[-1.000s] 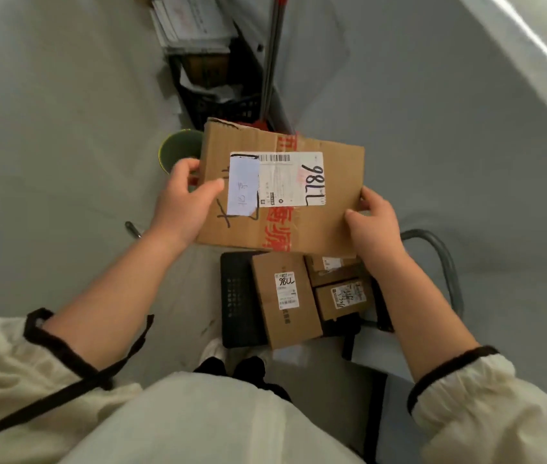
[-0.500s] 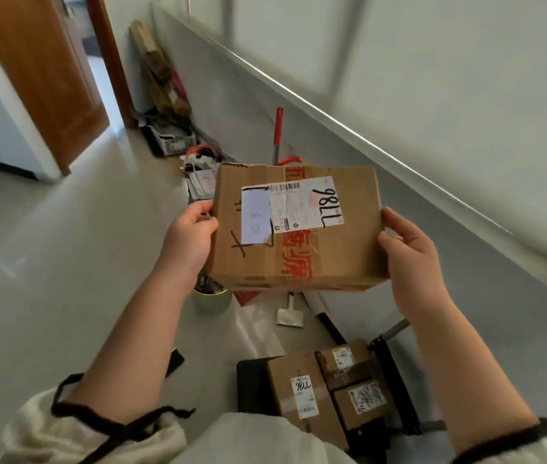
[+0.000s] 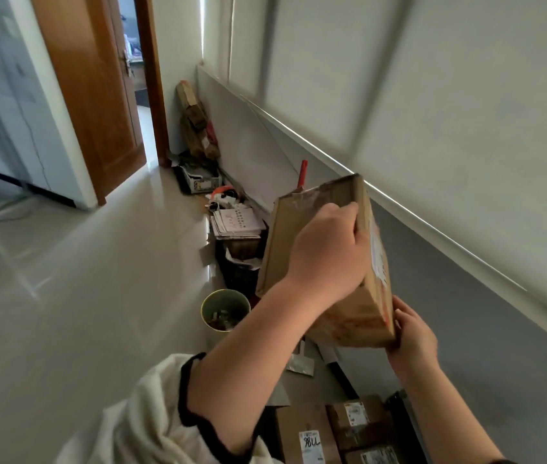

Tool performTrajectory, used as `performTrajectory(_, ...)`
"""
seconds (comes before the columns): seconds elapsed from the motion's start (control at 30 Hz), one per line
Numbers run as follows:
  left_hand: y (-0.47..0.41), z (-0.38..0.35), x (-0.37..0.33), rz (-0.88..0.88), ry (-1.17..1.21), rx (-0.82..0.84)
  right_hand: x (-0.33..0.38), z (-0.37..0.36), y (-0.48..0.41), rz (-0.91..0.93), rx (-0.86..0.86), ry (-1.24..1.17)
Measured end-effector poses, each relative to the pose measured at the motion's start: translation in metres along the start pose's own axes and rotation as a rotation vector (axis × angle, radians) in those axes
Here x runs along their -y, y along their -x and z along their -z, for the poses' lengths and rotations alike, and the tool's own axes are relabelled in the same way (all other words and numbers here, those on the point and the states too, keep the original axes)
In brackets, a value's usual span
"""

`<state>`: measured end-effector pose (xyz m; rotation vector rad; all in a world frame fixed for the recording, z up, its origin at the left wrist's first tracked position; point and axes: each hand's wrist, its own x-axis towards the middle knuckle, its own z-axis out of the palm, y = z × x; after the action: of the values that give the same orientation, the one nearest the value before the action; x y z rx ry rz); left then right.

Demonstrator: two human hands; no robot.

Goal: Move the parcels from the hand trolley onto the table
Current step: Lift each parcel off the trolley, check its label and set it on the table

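**Box aloft, tipped on edge, both hands on it**

Box (image 3: 280, 242) is held in the air, tilted up on edge, with its label face turned right. Left hand (image 3: 329, 252) is curled over the upper long edge, fingers hooked onto the label side. Right hand (image 3: 412, 336) cups the lower near corner.

Taped cardboard, corners scuffed. Probably stiff, and light enough for an easy carry. The tape may be slick, so edges and opposite corners look the soundest hold.

Below the right hand, more parcels (image 3: 302, 433) lie on the trolley (image 3: 399, 408). Glossy floor (image 3: 81, 296) lies left of the left hand. A cup (image 3: 225, 311) stands under the left wrist, with clutter (image 3: 231, 222) beyond it along the wall (image 3: 466, 313). Table not in view.
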<state>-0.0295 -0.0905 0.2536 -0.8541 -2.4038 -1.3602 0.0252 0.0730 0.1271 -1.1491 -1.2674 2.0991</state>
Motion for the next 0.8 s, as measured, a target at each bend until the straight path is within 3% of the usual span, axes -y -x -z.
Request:
performTrajectory(0.13,-0.007,0.009,0.015,0.052,0.100,0.057,0.009,0.000,0.002,0.067,0.038,0.069)
performTrajectory(0.23,-0.014,0.025,0.052,0.257,0.488,0.057,0.038,-0.006,0.010,0.213,0.078,0.219)
performTrajectory(0.4,-0.009,0.025,0.127,0.579,1.069,-0.080,0.080,-0.032,0.044,0.584,0.211,0.377)
performTrajectory(0.57,0.011,0.003,0.158,0.708,1.096,-0.103,0.075,-0.048,0.058,0.788,0.267,0.572)
performTrajectory(0.8,-0.003,0.011,0.144,0.428,0.872,-0.189,0.078,-0.031,0.038,0.715,0.181,0.540)
